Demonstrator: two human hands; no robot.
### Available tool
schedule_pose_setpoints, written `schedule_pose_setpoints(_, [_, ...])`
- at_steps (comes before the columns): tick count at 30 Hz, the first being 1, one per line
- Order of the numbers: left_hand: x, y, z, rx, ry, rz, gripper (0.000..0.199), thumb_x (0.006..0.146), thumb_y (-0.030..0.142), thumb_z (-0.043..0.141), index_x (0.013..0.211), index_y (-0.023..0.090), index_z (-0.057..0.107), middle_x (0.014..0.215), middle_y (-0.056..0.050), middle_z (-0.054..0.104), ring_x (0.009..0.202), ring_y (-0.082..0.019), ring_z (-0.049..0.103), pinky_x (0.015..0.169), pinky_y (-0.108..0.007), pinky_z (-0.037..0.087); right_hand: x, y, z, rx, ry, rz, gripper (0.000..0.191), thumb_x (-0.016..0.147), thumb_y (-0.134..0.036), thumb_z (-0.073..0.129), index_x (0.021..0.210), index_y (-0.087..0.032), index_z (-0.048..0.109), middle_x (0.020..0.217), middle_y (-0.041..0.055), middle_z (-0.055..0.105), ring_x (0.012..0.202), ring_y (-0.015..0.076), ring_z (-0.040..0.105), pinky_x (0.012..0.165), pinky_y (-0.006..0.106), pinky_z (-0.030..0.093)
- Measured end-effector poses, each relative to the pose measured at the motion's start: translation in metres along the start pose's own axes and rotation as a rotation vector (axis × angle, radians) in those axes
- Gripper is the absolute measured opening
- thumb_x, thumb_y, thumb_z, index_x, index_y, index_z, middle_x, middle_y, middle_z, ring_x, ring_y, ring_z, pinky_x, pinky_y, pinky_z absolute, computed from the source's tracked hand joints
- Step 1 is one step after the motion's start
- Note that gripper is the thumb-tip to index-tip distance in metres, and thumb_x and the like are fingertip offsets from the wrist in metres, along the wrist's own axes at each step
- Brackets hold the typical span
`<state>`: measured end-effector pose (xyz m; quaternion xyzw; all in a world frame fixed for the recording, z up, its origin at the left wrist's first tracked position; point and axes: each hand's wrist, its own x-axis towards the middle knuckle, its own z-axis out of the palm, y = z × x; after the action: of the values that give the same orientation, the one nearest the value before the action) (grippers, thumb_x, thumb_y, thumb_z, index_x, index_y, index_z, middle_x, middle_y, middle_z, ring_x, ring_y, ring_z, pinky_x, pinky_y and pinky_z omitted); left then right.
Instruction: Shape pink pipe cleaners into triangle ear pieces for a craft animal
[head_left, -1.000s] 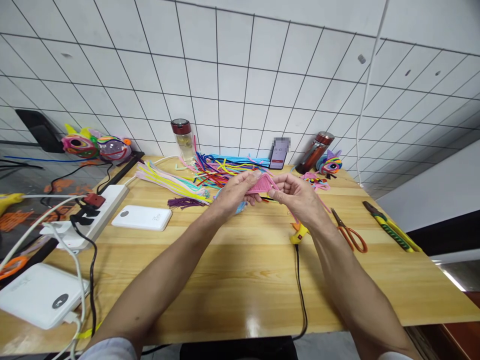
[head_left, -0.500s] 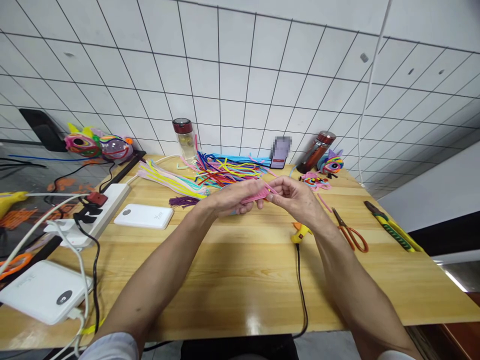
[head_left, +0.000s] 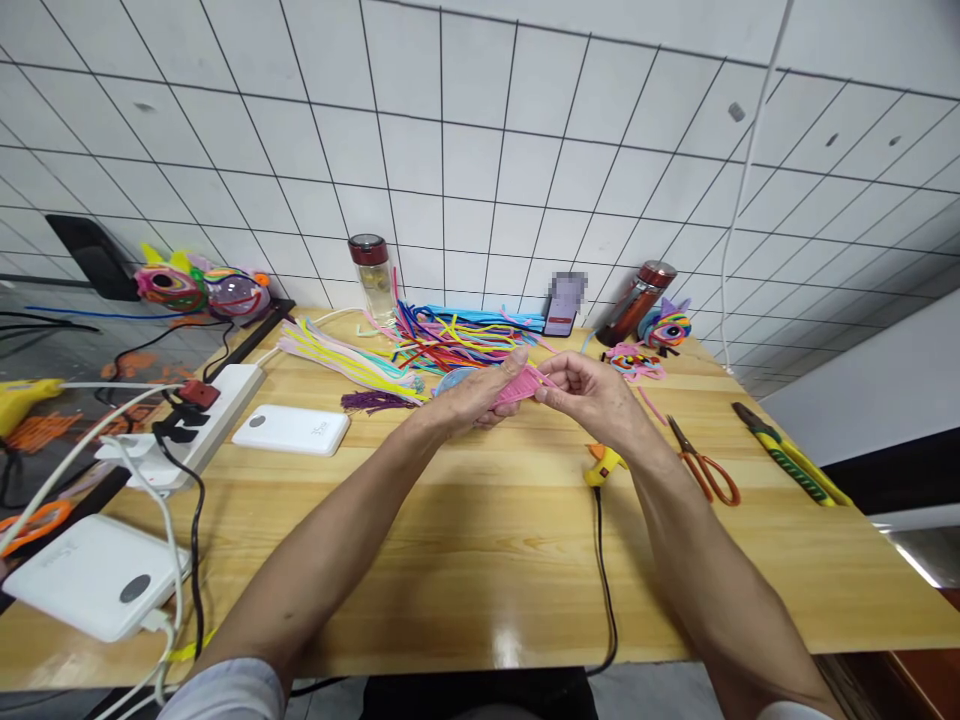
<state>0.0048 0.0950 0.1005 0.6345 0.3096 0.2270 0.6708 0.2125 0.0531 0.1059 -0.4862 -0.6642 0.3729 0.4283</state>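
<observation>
A flat pink piece of pipe-cleaner work (head_left: 519,388) is held over the middle of the table. My left hand (head_left: 480,393) grips it from the left, thumb on top and fingers beneath. At its right end, my right hand (head_left: 585,392) pinches a pink strand between thumb and fingertips. Behind my hands lies a heap of loose coloured pipe cleaners (head_left: 457,340). Part of a light-blue round thing (head_left: 450,380) shows behind my left hand. Under my right wrist rests a yellow hot glue gun (head_left: 602,465), its front end partly hidden.
Scissors (head_left: 701,462) and green-yellow pliers (head_left: 787,455) lie at right. A glass bottle (head_left: 371,275), phone (head_left: 562,305) and red flask (head_left: 637,303) stand along the wall. White power banks (head_left: 291,428), a power strip (head_left: 225,415) and cables occupy the left. Decorated fish-like crafts (head_left: 667,327) sit at the back.
My left hand has turned and its thumb has lifted, so more of the pink piece shows. My right hand keeps its pinch. The whole view has shifted slightly.
</observation>
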Motion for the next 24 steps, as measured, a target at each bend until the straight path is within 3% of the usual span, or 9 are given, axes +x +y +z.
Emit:
schedule_pose_setpoints(4, [0.0, -0.001, -0.002, 0.146, -0.036, 0.095, 0.064, 0.079, 0.08, 0.081, 0.092, 0.022, 0.057, 0.061, 0.009, 0.042, 0.048, -0.008, 0.03, 0.045, -0.023, 0.021, 0.001, -0.002, -0.001, 0.002, -0.012, 0.001, 0.038, 0.08, -0.053, 0.088, 0.097, -0.022, 0.073, 0.071, -0.0021, 0.069, 0.06, 0.0131, 0.059, 0.057, 0.027, 0.046])
schedule_pose_setpoints(9, [0.002, -0.001, 0.002, 0.196, 0.042, 0.152, 0.057, 0.088, 0.076, 0.073, 0.084, 0.022, 0.055, 0.058, 0.008, 0.039, 0.048, -0.008, 0.031, 0.046, -0.025, 0.019, 0.0, -0.002, 0.0, -0.011, 0.009, -0.019, 0.044, 0.079, -0.059, 0.091, 0.099, -0.023, 0.075, 0.08, 0.0012, 0.075, 0.07, 0.0176, 0.069, 0.066, 0.031, 0.056])
schedule_pose_setpoints(14, [0.004, -0.003, 0.004, 0.157, 0.035, 0.136, 0.064, 0.083, 0.083, 0.073, 0.084, 0.023, 0.05, 0.059, 0.008, 0.036, 0.048, -0.008, 0.027, 0.044, -0.023, 0.019, -0.003, -0.006, 0.003, -0.09, 0.096, -0.077, 0.044, 0.083, -0.06, 0.087, 0.105, -0.024, 0.078, 0.088, 0.0042, 0.079, 0.071, 0.0186, 0.068, 0.066, 0.033, 0.056])
schedule_pose_setpoints(19, [0.006, -0.007, 0.009, -0.029, -0.008, 0.035, 0.071, 0.093, 0.093, 0.042, 0.088, 0.023, 0.051, 0.057, 0.01, 0.031, 0.044, -0.007, 0.019, 0.041, -0.02, 0.017, -0.005, -0.006, 0.008, -0.16, 0.226, -0.149, 0.022, 0.092, -0.045, 0.078, 0.096, -0.023, 0.077, 0.089, 0.005, 0.08, 0.076, 0.0202, 0.072, 0.071, 0.035, 0.056])
schedule_pose_setpoints(24, [0.006, -0.001, 0.018, -0.152, 0.046, -0.072, 0.057, 0.11, 0.065, 0.025, 0.079, 0.022, 0.046, 0.053, 0.008, 0.032, 0.04, -0.007, 0.018, 0.039, -0.018, 0.016, -0.006, -0.006, 0.011, -0.283, 0.318, -0.225, 0.009, 0.091, -0.029, 0.071, 0.087, -0.023, 0.077, 0.079, 0.002, 0.077, 0.07, 0.018, 0.068, 0.071, 0.034, 0.053])
